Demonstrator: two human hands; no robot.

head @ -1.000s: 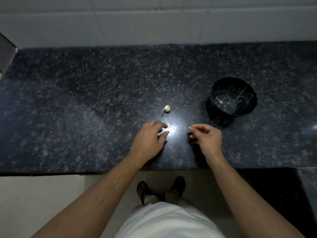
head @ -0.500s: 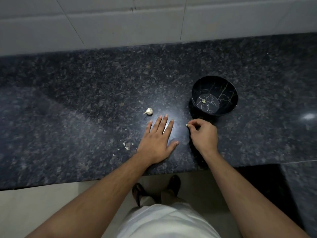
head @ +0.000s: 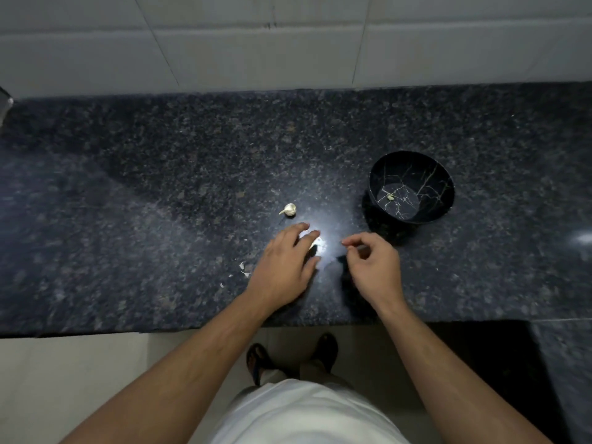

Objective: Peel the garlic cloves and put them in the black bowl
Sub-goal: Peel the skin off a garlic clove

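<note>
The black bowl (head: 442, 200) with pale vein lines stands on the dark granite counter (head: 160, 219), right of centre. One small peeled garlic clove (head: 390, 197) lies in it. A piece of unpeeled garlic (head: 290, 209) sits on the counter left of the bowl. Just below it, my left hand (head: 285, 264) rests with its fingers bent. Its fingertips and thumb close on a pale garlic clove (head: 312, 244), half lost in a bright glare. My right hand (head: 374, 267) hovers below the bowl with thumb and forefinger pinched together. Nothing shows between them.
Several white scraps of garlic skin (head: 242, 266) lie on the counter left of my left hand. A white tiled wall (head: 288, 43) rises behind the counter. The counter's front edge runs just below my wrists, with pale floor and my feet (head: 259, 360) beneath.
My left hand lay flat with straight fingers half a second ago; its fingers have now bent and drawn together at the glare. My right hand stays pinched, slightly farther from the bowl.
</note>
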